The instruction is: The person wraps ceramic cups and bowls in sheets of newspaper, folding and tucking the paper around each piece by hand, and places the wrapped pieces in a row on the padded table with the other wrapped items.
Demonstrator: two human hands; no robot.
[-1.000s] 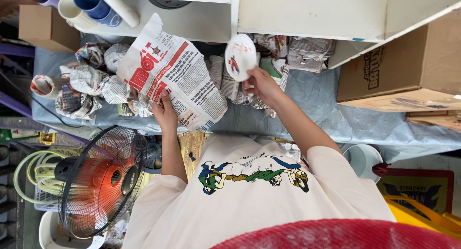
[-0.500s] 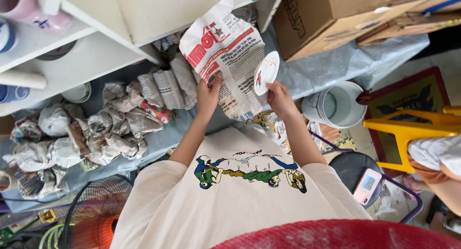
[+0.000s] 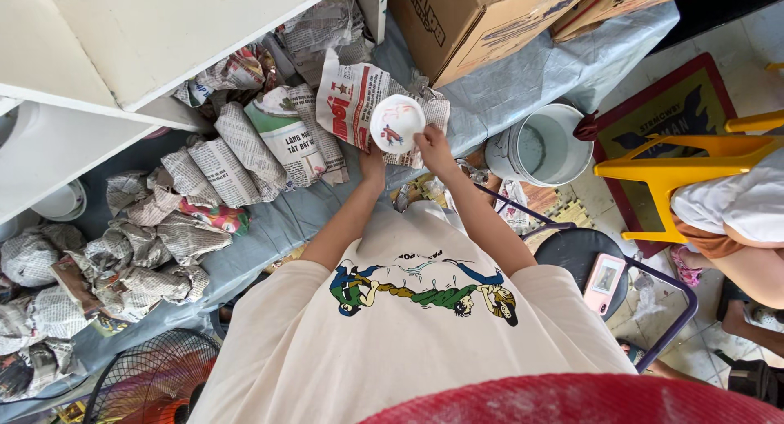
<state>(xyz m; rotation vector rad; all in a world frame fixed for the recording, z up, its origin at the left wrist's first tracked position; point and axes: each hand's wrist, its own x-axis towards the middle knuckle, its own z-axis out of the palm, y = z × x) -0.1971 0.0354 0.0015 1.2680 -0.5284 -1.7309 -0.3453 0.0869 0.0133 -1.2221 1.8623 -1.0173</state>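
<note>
Nearest to me was the person's cream printed shirt (image 3: 416, 326), and from it both bare arms reached forward over the edge of the desk (image 3: 523, 73), which was draped in grey-blue sheeting. The right hand (image 3: 433, 146) had its fingers pinched on the lower rim of a small white dish (image 3: 397, 123) with a little red and blue figure painted inside, held up on edge with its hollow facing the wearer. The left hand (image 3: 373, 164) sat just beside it, a little lower and to the left, fingers closed on the bottom of a sheet of newspaper (image 3: 353, 105) that stood up directly behind the dish. So the dish lay just above and left of the right fingers, touching or all but touching the paper, and the right hand was the one carrying it; being round, the dish had no long axis to speak of.

To the right, down on the floor, stood a white bucket (image 3: 539, 146); it looked empty of anything but a greenish stain, though I couldn't be sure. A phone (image 3: 604, 277) lay on a dark round stool.

Further along the desk lay a heap of newspaper-wrapped bundles (image 3: 237, 158), their contents hidden. Beyond them stood a cardboard box (image 3: 474, 15), shut, and white shelving (image 3: 163, 40) overhung the far side.
</note>
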